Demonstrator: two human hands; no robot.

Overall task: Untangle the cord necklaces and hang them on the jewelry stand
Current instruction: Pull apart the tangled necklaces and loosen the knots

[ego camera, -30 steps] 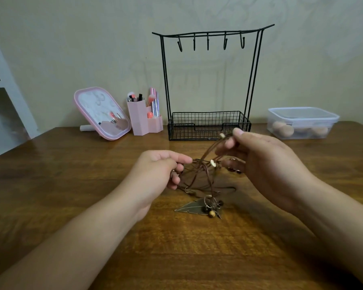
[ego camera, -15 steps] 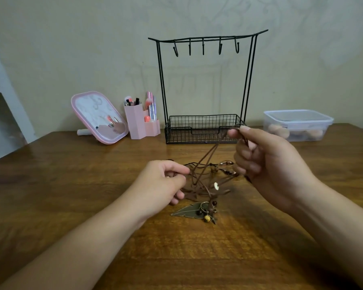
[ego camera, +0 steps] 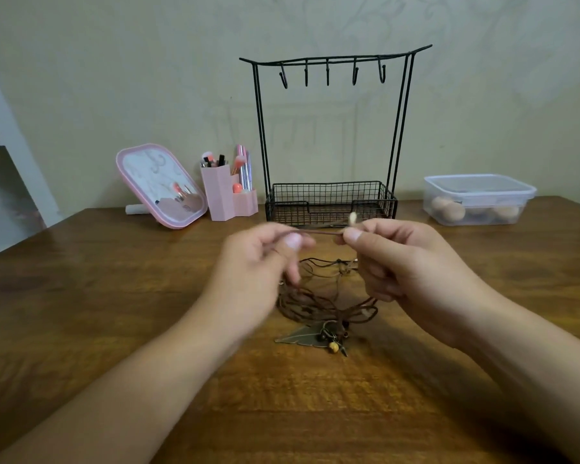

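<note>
Clearly the untangling step is in hand; none of the stand's hooks carries a necklace yet. Left hand (ego camera: 262, 262) and right hand (ego camera: 406, 262) are raised above the table (ego camera: 81, 313), each pinching one short stretch of brown cord (ego camera: 318, 232) drawn level between them. Left thumb and forefinger are closed on the cord's left end, though that hand is blurred and the finer grip is hard to read. Right thumb and forefinger are clamped on the cord just below a pale bead (ego camera: 352, 218); the other right fingers curl loosely beneath.

Judgement on the next move: the held strand needs to be followed down into the knot and worked free of the other loops, with a gentle pull rather than a hard one, since tugging would likely tighten the snarl. Only a freed necklace can go up to a hook.

Cord necklaces (ego camera: 322, 303): a loose heap of thin brown cords lying on the table directly below and between the hands, loops crossing many times. How many necklaces are in it cannot be told. At its near edge sits a flat bronze leaf pendant (ego camera: 302, 336), with a cluster of small dark and yellowish beads just beside it.

Jewelry stand (ego camera: 332, 128): black wire, upright behind the hands, five bare hooks along the top bar, mesh basket at the base.
</note>
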